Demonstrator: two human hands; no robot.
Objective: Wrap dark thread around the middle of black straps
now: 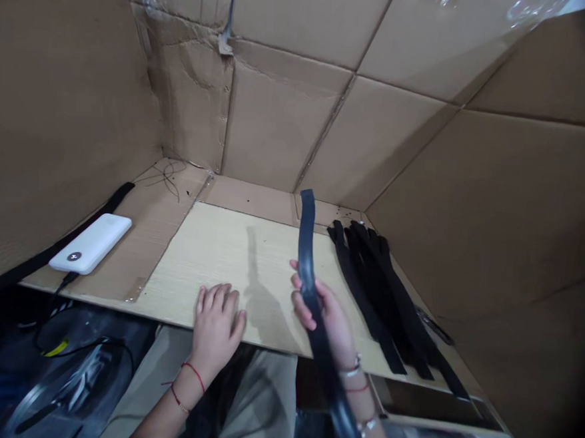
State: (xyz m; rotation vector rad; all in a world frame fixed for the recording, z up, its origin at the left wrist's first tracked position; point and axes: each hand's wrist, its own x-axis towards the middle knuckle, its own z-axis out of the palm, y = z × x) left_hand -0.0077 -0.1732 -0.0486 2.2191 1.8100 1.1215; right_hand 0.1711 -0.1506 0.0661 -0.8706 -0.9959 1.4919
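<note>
My right hand (317, 303) grips a long black strap (305, 260), which stands up past the fingers and curves down toward my lap. My left hand (216, 327) rests flat on the near edge of a pale wood-grain board (229, 268), holding nothing. To the right of the strap, several similar black straps (382, 298) lie side by side on the board, their far ends bunched together. The held strap is not touching them. Both wrists wear thin bracelets.
Cardboard walls (280, 111) enclose the work surface on the back and sides. A white power bank (90, 243) with a cable sits on cardboard at left, near a black strip and thin wires. Dark plastic (71, 380) lies below the front edge at left.
</note>
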